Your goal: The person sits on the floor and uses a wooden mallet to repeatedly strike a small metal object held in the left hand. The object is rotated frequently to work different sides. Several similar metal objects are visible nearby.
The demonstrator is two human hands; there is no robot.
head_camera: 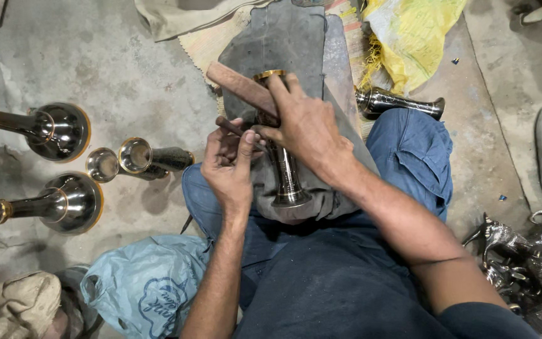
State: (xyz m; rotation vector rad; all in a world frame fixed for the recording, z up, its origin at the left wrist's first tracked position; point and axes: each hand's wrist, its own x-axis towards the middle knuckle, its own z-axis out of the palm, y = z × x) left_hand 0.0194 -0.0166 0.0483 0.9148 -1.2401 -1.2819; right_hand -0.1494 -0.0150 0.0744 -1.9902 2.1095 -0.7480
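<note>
The left hand (228,166) pinches a thin rod-like tool (228,126), apparently against the metal vase (281,164) lying lengthwise across the lap; the right hand (305,125) clasps its upper end.

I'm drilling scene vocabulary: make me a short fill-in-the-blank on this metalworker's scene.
1. The right hand holds a metal vase and a ____ block.
2. The left hand grips a thin ____.
3. Another vase lies beside a ____ bag.

Missing: wooden; rod; yellow
</note>
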